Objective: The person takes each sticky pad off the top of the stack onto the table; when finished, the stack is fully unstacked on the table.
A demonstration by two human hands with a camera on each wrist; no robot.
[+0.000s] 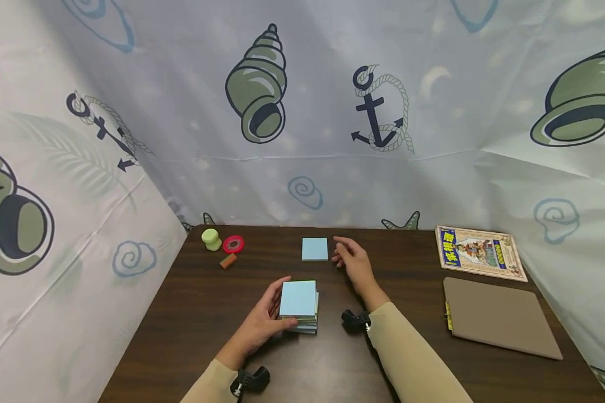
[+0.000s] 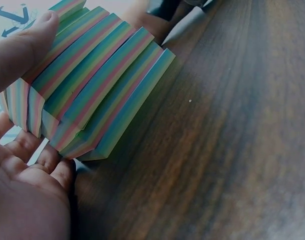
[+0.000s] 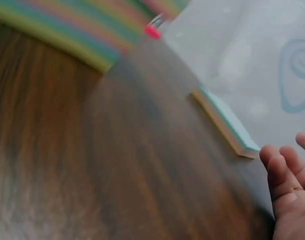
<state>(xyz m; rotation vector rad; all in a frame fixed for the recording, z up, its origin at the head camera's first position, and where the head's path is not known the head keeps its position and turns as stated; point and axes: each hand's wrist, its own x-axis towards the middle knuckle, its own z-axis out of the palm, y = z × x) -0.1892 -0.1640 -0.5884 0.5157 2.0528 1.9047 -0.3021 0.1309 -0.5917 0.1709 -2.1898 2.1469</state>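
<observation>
My left hand (image 1: 262,322) grips a tall stack of sticky note pads (image 1: 298,299), thumb on the near side and fingers round the left. In the left wrist view the stack (image 2: 100,80) shows several pads with rainbow-striped edges, a little out of line. One light blue sticky note pad (image 1: 315,249) lies flat farther back on the table. Just right of it hovers my right hand (image 1: 355,266), fingers loosely bent and holding nothing. The right wrist view shows a gap between the fingers (image 3: 278,170) and that single pad (image 3: 227,122).
On the dark wooden table (image 1: 206,313), a pale green jar-like object (image 1: 211,239), a red ring-shaped roll (image 1: 233,244) and a small orange-brown block (image 1: 228,261) stand back left. At right lie a colourful booklet (image 1: 479,253) and a closed grey-brown laptop-like slab (image 1: 499,316). A patterned curtain (image 1: 322,112) hangs behind.
</observation>
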